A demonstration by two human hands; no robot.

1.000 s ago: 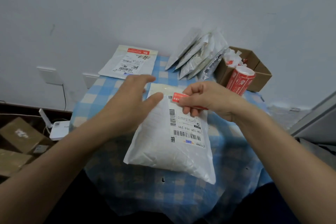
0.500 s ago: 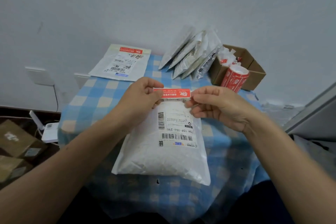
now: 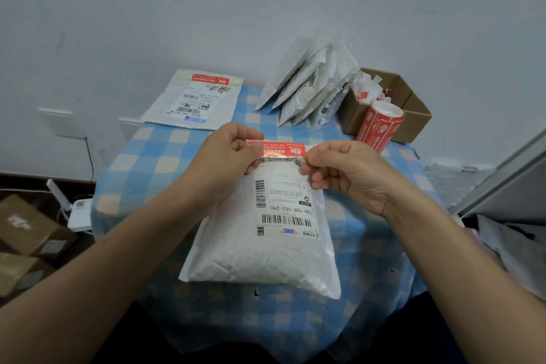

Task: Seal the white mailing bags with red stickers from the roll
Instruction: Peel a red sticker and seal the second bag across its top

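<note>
A filled white mailing bag (image 3: 260, 248) with a barcode label lies in the middle of the checked table. A red sticker (image 3: 276, 148) stretches across the bag's far edge. My left hand (image 3: 224, 156) pinches the sticker's left end and my right hand (image 3: 345, 171) pinches its right end. The red sticker roll (image 3: 379, 127) stands upright at the right, against a cardboard box. Another white bag (image 3: 195, 100) with a red sticker on its top lies flat at the far left of the table.
Several grey and white bags (image 3: 307, 86) lean against the wall at the back. The open cardboard box (image 3: 410, 115) holds crumpled sticker backing. The blue checked tablecloth (image 3: 147, 162) covers a small table. Cardboard boxes (image 3: 26, 230) and a white router (image 3: 79, 213) sit on the floor at left.
My right hand brought the red sticker from above the label to the bag's far edge. My left hand left the bag and took hold of the sticker's left end.
</note>
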